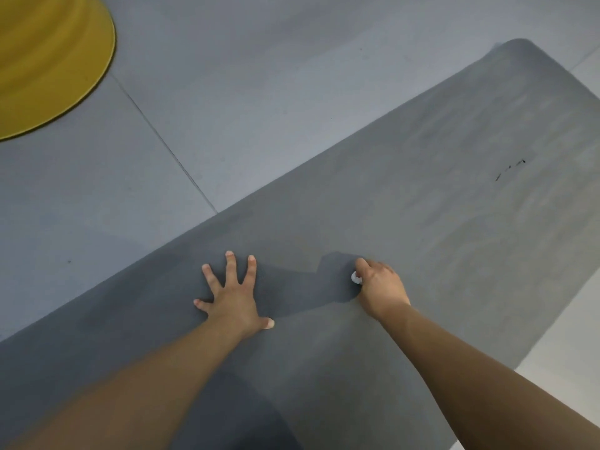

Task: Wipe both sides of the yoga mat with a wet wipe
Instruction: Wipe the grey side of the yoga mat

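Grey floor tiles (227, 92) are overlaid diagonally by the yoga mat (438, 190), unrolled flat; a yellow object (48, 60) is seen at upper left; the left hand (232, 295) is spread flat, pinning the mat; the right hand (380, 284) is curled around the wet wipe (356, 278); overlapping strokes are advised so that dry patches are avoided.

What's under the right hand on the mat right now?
A bit of white wet wipe shows at the right hand, which grips it against the grey yoga mat. The rest of the wipe is covered by the hand.
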Demonstrator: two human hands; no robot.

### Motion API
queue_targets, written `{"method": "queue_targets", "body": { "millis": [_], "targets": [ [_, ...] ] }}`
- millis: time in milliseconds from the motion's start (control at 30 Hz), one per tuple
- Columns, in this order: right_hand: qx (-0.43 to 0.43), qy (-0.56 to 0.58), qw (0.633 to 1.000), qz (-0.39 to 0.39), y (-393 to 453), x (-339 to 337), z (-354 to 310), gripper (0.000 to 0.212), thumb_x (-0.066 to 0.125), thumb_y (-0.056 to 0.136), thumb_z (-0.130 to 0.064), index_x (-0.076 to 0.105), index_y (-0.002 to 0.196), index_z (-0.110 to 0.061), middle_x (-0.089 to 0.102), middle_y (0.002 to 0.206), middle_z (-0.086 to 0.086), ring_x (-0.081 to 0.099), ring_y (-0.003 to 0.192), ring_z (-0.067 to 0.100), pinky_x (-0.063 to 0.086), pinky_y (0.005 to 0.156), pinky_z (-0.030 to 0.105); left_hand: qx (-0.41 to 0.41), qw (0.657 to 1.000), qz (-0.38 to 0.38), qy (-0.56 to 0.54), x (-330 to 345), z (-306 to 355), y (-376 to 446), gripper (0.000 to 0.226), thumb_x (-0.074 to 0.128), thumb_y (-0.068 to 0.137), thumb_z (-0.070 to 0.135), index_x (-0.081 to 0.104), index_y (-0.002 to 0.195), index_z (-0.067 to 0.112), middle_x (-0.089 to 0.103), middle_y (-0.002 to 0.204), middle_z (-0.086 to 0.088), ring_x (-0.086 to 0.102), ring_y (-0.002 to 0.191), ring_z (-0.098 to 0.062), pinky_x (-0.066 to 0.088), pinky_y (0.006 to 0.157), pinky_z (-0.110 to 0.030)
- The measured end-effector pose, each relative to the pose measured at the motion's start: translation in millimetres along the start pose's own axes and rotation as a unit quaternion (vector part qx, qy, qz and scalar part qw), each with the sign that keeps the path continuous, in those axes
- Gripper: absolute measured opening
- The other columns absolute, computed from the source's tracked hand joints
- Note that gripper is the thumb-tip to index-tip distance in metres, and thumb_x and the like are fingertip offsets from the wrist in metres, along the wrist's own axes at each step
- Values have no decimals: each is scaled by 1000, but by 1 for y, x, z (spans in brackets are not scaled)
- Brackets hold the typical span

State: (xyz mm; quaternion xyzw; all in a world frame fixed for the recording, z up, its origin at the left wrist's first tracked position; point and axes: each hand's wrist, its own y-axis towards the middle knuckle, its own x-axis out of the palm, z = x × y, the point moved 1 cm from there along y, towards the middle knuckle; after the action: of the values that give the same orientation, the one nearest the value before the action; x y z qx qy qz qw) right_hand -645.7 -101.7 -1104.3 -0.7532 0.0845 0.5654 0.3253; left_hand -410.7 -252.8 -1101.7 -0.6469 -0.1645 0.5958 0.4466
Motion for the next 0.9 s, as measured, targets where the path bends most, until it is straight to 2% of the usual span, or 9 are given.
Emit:
{"method": "queue_targets", "body": {
  "millis": [100, 233, 467, 667, 800, 900],
  "targets": [
    [19, -13, 1000, -15, 2, -5, -7, 9, 45, 88, -5, 43, 92, -13, 61, 101, 12, 52, 91, 31, 37, 74, 34, 2, 1000, -7, 5, 0, 0, 1, 141, 85, 66, 62, -26, 152, 45, -51, 150, 6, -37, 142, -47, 21, 109, -79],
    [42, -33, 998, -33, 4, -10, -15, 10, 44, 90, -7, 48, 99, -9, 61, 105, 14, 53, 97, 34, 42, 79, 39, 4, 1000, -7, 14, 0, 2, 2, 141, 83, 68, 62, -29, 151, 43, -52, 149, 4, -37, 141, -49, 22, 108, -79],
    [62, -46, 995, -70, 8, -14, -16, 26, 43, 90, -5, 51, 114, -8, 60, 112, 13, 54, 104, 34, 46, 82, 37, 5, 1000, -3, 23, -5, 2, -1, 142, 83, 66, 65, -27, 153, 42, -47, 152, 3, -33, 143, -50, 25, 108, -77],
    [33, -42, 997, -59, 7, -9, -10, 19, 44, 91, -5, 48, 108, -12, 59, 107, 9, 53, 98, 31, 38, 70, 32, 29, 996, 39, 81, -18, -12, -7, 132, 70, 58, 86, -16, 153, 52, -22, 164, 9, -4, 149, -43, 42, 103, -60],
    [9, -49, 997, -63, 6, -13, -8, 17, 43, 94, -9, 48, 110, -10, 60, 109, 10, 53, 100, 32, 44, 75, 36, 52, 991, 69, 103, -28, -19, -8, 105, 62, 78, 77, -4, 155, 53, -8, 166, 8, 12, 144, -38, 42, 105, -53],
    [2, -44, 997, -59, 5, -11, -5, 16, 43, 95, -11, 49, 109, -10, 60, 107, 10, 54, 99, 32, 44, 73, 35, 89, 984, 114, 102, -30, -36, -7, 98, 64, 82, 71, 6, 158, 47, 1, 166, 7, 18, 143, -33, 41, 108, -52]
  ]
}}
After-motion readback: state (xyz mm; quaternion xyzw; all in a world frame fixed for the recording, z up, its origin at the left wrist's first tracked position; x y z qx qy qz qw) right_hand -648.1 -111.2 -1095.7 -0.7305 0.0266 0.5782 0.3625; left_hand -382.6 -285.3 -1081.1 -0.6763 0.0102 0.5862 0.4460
